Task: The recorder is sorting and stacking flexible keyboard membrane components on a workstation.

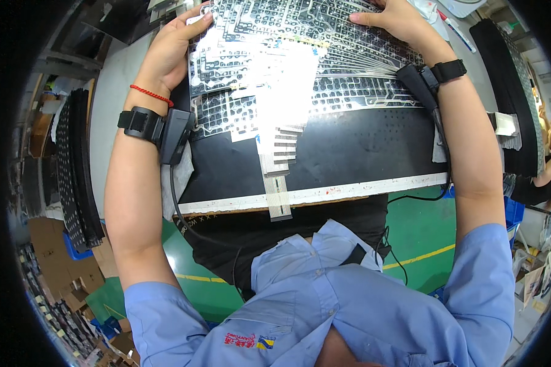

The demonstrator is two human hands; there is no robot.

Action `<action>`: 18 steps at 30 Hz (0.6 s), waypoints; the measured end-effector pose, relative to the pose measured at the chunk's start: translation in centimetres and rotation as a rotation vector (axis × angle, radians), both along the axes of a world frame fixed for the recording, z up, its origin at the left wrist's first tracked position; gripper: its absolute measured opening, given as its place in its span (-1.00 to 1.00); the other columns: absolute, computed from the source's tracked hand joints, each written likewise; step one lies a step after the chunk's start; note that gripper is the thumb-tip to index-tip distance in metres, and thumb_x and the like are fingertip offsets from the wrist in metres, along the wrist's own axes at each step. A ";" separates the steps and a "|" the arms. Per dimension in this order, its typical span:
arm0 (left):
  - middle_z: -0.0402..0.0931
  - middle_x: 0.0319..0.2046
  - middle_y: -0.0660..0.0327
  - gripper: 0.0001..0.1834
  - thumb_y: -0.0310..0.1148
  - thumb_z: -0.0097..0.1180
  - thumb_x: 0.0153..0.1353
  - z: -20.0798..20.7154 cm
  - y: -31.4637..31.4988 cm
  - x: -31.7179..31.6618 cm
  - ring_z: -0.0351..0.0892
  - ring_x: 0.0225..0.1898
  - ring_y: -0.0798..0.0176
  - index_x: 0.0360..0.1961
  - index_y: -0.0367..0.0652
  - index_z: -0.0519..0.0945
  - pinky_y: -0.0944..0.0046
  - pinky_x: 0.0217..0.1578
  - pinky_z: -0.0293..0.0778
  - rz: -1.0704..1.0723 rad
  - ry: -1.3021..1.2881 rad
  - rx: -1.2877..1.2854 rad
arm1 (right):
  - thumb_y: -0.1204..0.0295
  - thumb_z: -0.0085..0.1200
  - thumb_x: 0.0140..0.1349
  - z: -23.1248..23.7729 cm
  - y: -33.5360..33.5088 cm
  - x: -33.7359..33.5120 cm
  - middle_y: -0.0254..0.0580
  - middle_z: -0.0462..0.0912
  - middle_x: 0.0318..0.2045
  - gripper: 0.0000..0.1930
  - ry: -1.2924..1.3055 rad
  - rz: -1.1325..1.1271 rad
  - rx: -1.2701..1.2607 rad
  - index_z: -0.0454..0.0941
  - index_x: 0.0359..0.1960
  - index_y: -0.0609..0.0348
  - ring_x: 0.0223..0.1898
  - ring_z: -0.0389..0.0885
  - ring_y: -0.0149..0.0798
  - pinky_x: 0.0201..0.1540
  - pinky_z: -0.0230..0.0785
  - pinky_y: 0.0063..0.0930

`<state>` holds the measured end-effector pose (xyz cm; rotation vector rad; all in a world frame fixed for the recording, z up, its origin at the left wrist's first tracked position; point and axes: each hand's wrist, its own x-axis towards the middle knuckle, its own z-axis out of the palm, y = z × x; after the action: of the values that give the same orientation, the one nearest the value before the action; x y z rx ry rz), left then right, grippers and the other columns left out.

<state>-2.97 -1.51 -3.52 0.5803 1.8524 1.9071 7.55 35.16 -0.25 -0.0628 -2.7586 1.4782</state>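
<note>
A fanned stack of clear keyboard membrane circuit sheets (226, 113) with dark key pads and silvery traces spreads over the black work mat (361, 140). My left hand (176, 46) pinches the stack's far left edge, thumb on top, its fingertips hidden beneath or behind. At the far right edge, my right hand (401, 24) grips the sheets with its thumb laid over them; its other fingers are mostly out of sight. Stepped ribbon tails (281, 147) fan toward me from the stack's middle, and the lowest one hangs past the table's near edge. Glare washes out the centre.
Wrist straps with black sensor boxes (176, 136) and cables (444, 159) sit on both my forearms. A marker pen (458, 32) lies at the far right. Dark dotted strips (76, 171) stand to the left. Another person (548, 165) is at the right edge.
</note>
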 end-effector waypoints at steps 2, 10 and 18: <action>0.56 0.08 0.13 -0.58 -0.37 -0.01 0.41 0.7 1.0 0.8 0.59 0.03 0.35 0.25 -0.24 0.43 0.38 0.04 0.52 -0.001 -0.097 0.075 | 0.43 0.41 0.04 0.0 0.3 0.3 -0.22 0.67 -0.32 -0.64 0.058 -0.026 0.125 0.60 -0.15 0.29 -0.30 0.60 -0.37 -0.18 0.45 -0.49; 0.56 0.07 0.13 -0.60 -0.33 -0.05 0.45 -0.4 -0.8 -0.5 0.59 0.04 0.33 0.23 -0.25 0.41 0.37 0.05 0.54 -0.048 -0.113 0.115 | 0.39 0.43 0.02 1.2 -1.0 1.1 -0.19 0.67 -0.33 -0.62 0.094 -0.044 0.222 0.61 -0.16 0.32 -0.31 0.60 -0.33 -0.19 0.45 -0.46; 0.60 0.02 0.10 -0.61 -0.33 0.00 0.41 0.2 -0.7 -0.4 0.61 0.03 0.31 0.19 -0.26 0.45 0.32 0.04 0.56 -0.023 -0.099 0.083 | 0.41 0.42 0.04 0.2 -0.1 0.2 -0.21 0.66 -0.38 -0.66 0.062 -0.037 0.123 0.58 -0.21 0.30 -0.36 0.58 -0.37 -0.26 0.43 -0.49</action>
<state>-3.40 -2.24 -3.34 0.5218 1.7056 1.9685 7.79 35.10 -0.02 -0.0654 -2.7760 1.2768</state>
